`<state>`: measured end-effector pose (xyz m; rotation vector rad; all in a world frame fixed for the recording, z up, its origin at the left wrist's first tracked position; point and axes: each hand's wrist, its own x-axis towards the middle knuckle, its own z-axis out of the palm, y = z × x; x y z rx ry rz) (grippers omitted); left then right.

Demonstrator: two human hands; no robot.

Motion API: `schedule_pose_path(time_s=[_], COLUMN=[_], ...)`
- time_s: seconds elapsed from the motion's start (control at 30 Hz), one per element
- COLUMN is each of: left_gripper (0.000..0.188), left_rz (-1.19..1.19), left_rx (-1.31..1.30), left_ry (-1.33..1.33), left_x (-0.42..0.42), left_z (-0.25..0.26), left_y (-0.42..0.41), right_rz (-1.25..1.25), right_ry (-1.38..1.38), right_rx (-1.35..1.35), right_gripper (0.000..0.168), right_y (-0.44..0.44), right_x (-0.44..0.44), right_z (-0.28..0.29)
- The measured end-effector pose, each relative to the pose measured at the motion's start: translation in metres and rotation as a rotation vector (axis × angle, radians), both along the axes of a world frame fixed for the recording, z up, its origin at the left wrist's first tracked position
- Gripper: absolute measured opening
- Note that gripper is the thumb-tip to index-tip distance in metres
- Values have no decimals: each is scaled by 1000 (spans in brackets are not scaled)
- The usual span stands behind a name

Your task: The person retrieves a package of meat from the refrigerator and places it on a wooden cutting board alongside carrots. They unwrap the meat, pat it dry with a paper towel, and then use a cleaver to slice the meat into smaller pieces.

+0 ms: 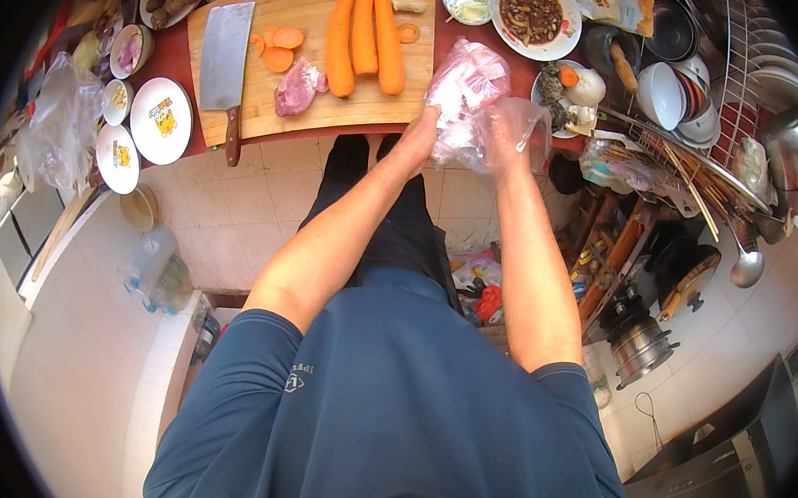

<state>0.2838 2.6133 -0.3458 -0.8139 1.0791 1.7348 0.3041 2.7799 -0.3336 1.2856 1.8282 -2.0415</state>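
Observation:
Between my hands is a clear plastic bag of raw meat (468,80), above the table's front edge right of the cutting board. My left hand (418,139) grips its left side. My right hand (507,142) holds the loose plastic at its right, fingers partly hidden by the film. On the wooden cutting board (284,109) lie three peeled carrots (365,35), several carrot slices (278,59), a piece of raw meat (298,89) and a root-like piece (409,5). A cleaver (225,56) rests at the board's left, its wooden handle over the front edge.
Left of the board are white plates (160,135) and small bowls (131,51). A bowl of dark sauce (530,15) and a plate of vegetable pieces (584,87) stand at the right, near a dish rack (731,57) and chopsticks (694,193).

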Motion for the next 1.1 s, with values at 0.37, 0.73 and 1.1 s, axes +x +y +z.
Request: schedule_pose_path(time_s=[0.37,0.73,1.1], left_gripper=[56,60,60], left_rz=[-232,-325,-667], left_rx=[-149,-337,-636], left_ry=[270,487,725], left_x=[5,5,-36], left_z=[1,23,31], left_y=[-2,-2,-6], right_rz=[-104,-225,-158], right_ry=[44,-89,-13], right_rx=[-102,-366,-448], right_gripper=[51,43,46], right_y=[-22,7,14], right_x=[-21,-13,2], right_z=[37,1,-15])
